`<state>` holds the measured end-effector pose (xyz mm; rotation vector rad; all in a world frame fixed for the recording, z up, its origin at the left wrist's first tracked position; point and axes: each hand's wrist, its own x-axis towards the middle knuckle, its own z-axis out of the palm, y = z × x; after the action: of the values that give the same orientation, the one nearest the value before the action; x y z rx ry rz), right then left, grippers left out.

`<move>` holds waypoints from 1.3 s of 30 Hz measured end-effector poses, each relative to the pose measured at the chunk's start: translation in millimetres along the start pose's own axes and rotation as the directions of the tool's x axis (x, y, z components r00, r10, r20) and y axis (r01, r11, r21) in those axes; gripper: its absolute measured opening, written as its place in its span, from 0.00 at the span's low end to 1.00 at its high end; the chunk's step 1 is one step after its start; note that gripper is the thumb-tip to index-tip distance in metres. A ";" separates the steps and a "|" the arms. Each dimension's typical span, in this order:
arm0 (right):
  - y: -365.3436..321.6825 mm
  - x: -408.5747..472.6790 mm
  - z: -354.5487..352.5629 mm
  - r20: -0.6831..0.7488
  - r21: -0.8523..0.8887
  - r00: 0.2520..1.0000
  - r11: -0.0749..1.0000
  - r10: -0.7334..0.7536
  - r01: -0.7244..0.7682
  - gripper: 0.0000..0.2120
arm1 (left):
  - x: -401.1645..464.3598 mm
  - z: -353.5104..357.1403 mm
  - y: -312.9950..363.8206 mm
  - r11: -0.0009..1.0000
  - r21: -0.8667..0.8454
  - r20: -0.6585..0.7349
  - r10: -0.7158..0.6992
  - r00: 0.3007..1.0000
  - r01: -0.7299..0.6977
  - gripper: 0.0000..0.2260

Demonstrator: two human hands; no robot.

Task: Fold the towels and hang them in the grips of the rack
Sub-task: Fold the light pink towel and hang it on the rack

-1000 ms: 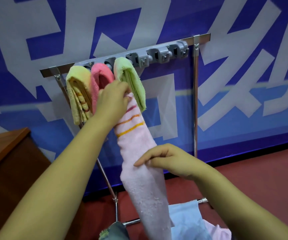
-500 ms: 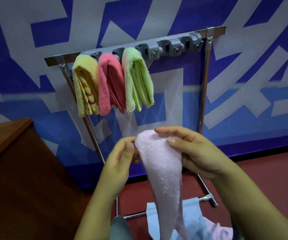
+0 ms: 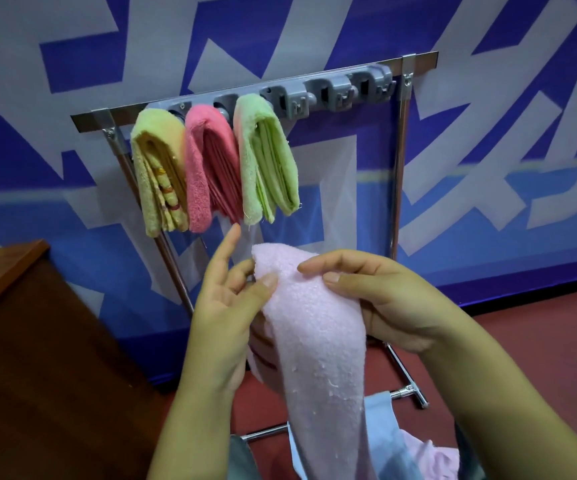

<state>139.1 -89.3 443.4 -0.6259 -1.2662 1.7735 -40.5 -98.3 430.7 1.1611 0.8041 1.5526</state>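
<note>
Nearest the camera, a light blue cloth (image 3: 380,441) and a pale pink cloth (image 3: 432,459) heaped low by the rack's foot bar. Above them, both hands closed on a folded pale pink towel (image 3: 318,344), held up in front of the rack and trailing down toward the heap: left hand (image 3: 226,306) pinching the left side of the fold between thumb and curled fingers, index finger pointing up free; right hand (image 3: 380,299) gripping the right side, thumb on the front face, fingers wrapped behind. At left, a brown wooden cabinet (image 3: 20,323). Farther back, on the steel rack (image 3: 399,161), a yellow towel (image 3: 158,174), a deep pink towel (image 3: 207,171) and a green towel (image 3: 266,157) hanging folded side by side at the left end of the grey clip bar (image 3: 332,93); three clips at its right end open. Behind, a blue-and-white wall (image 3: 487,150).
</note>
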 end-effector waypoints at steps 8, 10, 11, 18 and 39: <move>-14.4 13.2 10.9 -0.035 0.218 0.998 0.974 -0.052 0.058 0.17 | -16.5 -6.6 -1.9 0.989 -0.047 0.195 -0.128 0.972 0.140 0.44; -19.6 15.2 10.2 -0.062 0.299 0.998 0.953 -0.033 0.050 0.17 | -20.3 -7.4 -0.7 0.990 -0.066 0.244 -0.105 0.964 0.125 0.43; -22.0 15.2 10.1 -0.070 0.336 0.997 0.941 -0.029 0.051 0.18 | -20.5 -8.8 0.5 0.990 -0.083 0.238 -0.093 0.967 0.116 0.41; -20.0 9.5 5.8 -0.154 0.409 0.988 0.909 -0.012 0.075 0.29 | -6.5 15.3 21.4 0.996 -0.091 0.206 0.008 0.979 0.011 0.22; -7.5 -4.8 10.4 -0.077 -0.523 0.896 0.783 -0.437 0.337 0.13 | 36.3 16.0 24.3 0.932 0.361 0.132 -0.077 0.988 0.024 0.20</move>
<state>136.0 -97.7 453.8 -0.7368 -1.5948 1.0130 -34.7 -71.2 468.2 1.4867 1.0402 1.2929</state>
